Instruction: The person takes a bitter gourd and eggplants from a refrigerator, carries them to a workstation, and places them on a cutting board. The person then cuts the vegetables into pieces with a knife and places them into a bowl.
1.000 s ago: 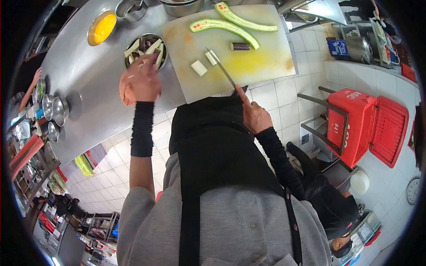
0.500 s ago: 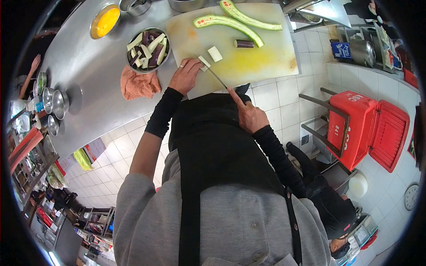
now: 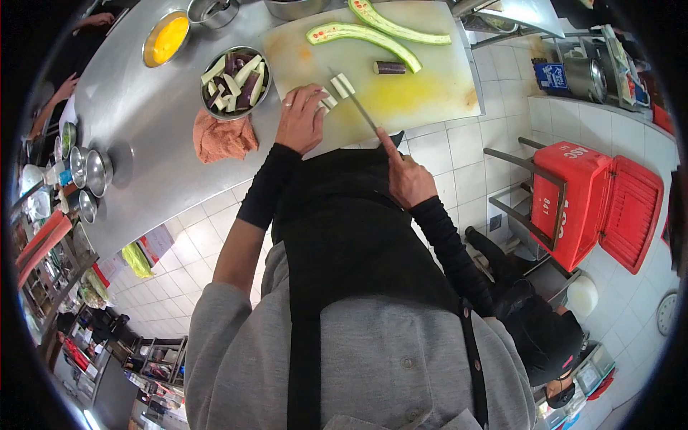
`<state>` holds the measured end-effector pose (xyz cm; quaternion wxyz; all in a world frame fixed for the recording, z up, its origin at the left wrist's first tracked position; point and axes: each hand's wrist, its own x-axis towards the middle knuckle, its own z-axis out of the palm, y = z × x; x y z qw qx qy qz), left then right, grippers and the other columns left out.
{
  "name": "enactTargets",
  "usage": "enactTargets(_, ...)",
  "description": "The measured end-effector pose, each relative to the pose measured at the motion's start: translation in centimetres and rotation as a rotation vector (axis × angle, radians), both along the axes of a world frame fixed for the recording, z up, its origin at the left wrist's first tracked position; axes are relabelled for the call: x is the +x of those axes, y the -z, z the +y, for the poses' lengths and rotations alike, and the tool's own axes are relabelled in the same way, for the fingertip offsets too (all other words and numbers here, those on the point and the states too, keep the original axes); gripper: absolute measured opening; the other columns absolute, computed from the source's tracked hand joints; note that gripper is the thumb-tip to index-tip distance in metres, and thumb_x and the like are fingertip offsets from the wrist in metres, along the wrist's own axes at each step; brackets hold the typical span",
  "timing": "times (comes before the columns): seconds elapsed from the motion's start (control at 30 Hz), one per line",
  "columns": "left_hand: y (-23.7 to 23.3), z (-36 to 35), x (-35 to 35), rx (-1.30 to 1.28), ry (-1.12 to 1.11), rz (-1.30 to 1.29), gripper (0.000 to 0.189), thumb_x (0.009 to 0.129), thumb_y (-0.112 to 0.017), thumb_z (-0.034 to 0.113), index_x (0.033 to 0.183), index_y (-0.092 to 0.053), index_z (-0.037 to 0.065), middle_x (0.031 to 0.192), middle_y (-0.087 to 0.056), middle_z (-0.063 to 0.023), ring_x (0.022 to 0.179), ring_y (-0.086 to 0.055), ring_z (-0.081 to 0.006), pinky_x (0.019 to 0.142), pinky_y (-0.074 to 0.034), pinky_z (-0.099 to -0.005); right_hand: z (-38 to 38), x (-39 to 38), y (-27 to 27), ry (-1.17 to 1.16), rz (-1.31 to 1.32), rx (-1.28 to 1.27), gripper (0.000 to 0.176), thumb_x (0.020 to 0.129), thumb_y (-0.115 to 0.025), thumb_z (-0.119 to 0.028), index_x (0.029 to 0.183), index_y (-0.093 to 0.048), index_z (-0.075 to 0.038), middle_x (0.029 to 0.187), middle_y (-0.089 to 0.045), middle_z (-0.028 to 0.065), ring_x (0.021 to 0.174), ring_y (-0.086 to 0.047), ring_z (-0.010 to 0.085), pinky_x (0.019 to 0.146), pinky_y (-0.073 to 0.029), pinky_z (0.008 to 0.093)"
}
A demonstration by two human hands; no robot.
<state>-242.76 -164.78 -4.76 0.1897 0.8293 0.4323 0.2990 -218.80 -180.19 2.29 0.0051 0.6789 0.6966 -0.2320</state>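
My right hand (image 3: pixel 410 178) grips a knife (image 3: pixel 367 117), index finger along its spine. The blade lies across a pale eggplant piece (image 3: pixel 342 85) that shows a split in it. My left hand (image 3: pixel 301 117) rests on the left side of the white cutting board (image 3: pixel 437 93), its bent fingers pressed onto cut eggplant pieces (image 3: pixel 327 103), partly hidden. Farther back on the board are a purple-skinned eggplant chunk (image 3: pixel 389 67) and two long green gourd halves (image 3: pixel 365 36) with reddish seeds. A steel bowl (image 3: pixel 266 99) of eggplant wedges (image 3: pixel 233 82) stands left of the board.
An orange cloth (image 3: pixel 223 137) lies beside the bowl on the steel table (image 3: pixel 158 158). A bowl of yellow liquid (image 3: pixel 170 39) stands behind. Small steel bowls (image 3: pixel 97 170) are at far left. A red cooler (image 3: pixel 566 193) and another person (image 3: pixel 534 326) are at right.
The knife has moved from the left piece to the one on its right, which is now split. My left hand has shifted slightly, its fingers over the cut pieces.
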Motion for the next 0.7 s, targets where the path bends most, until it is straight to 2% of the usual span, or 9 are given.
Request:
enactTargets(0.3, 2.1, 3.4, 2.4, -0.032, 0.162, 0.081, 0.024, 0.089, -0.065, 0.010, 0.112, -0.065, 0.010, 0.124, -0.061, -0.0059, 0.120, -0.053, -0.0286, 0.099, -0.044, -0.0440, 1.6, 0.7, 0.3, -0.013, -0.029, -0.028, 0.095, 0.091, -0.056, -0.006, 0.166, -0.007, -0.037, 0.073, -0.063, 0.0221, 0.062, -0.069, 0.0416, 0.058, -0.058, 0.0541)
enactTargets(0.47, 1.9, 3.4, 2.3, -0.038, 0.151, 0.114, 0.022, 0.090, -0.065, 0.011, 0.113, -0.065, 0.010, 0.122, -0.062, -0.0058, 0.120, -0.054, -0.0304, 0.101, -0.042, -0.0450, 2.1, 0.6, 0.4, 0.001, 0.023, -0.078, 0.095, 0.091, -0.056, -0.006, 0.166, -0.007, -0.038, 0.076, -0.065, 0.0236, 0.066, -0.070, 0.0431, 0.060, -0.058, 0.0544)
enactTargets(0.53, 2.0, 3.0, 2.3, -0.051, 0.148, 0.123, 0.024, 0.090, -0.065, 0.012, 0.115, -0.065, 0.010, 0.121, -0.062, -0.0070, 0.122, -0.053, -0.0316, 0.104, -0.041, -0.0461, 1.5, 0.2, 3.2, 0.014, 0.050, -0.024, 0.095, 0.091, -0.056, -0.006, 0.166, -0.007, -0.038, 0.076, -0.065, 0.0238, 0.066, -0.069, 0.0435, 0.060, -0.058, 0.0543)
enactTargets(0.57, 2.0, 3.1, 2.2, -0.044, 0.136, 0.133, 0.025, 0.090, -0.066, 0.013, 0.115, -0.065, 0.010, 0.122, -0.062, -0.0078, 0.122, -0.053, -0.0321, 0.105, -0.040, -0.0467, 1.8, 0.5, 4.7, 0.011, 0.062, 0.020, 0.095, 0.091, -0.057, -0.006, 0.166, -0.007, -0.038, 0.076, -0.065, 0.0239, 0.066, -0.069, 0.0437, 0.060, -0.057, 0.0543)
enactTargets(0.6, 1.9, 3.0, 1.9, -0.041, 0.120, 0.146, 0.026, 0.090, -0.067, 0.014, 0.116, -0.065, 0.011, 0.122, -0.061, -0.0087, 0.123, -0.053, -0.0326, 0.106, -0.039, -0.0473, 2.2, 0.5, 4.0, 0.014, 0.033, -0.036, 0.096, 0.091, -0.057, -0.007, 0.166, -0.007, -0.039, 0.076, -0.065, 0.0236, 0.064, -0.069, 0.0428, 0.058, -0.057, 0.0542)
enactTargets(0.7, 0.6, 1.3, 1.4, 0.005, -0.156, 0.140, 0.035, 0.089, -0.070, 0.021, 0.122, -0.064, 0.013, 0.131, -0.057, -0.0128, 0.126, -0.051, -0.0349, 0.110, -0.036, -0.0498, 1.8, 0.9, 1.2, -0.018, -0.004, -0.015, 0.094, 0.092, -0.057, -0.009, 0.166, -0.007, -0.039, 0.077, -0.065, 0.0235, 0.062, -0.068, 0.0415, 0.056, -0.057, 0.0532)
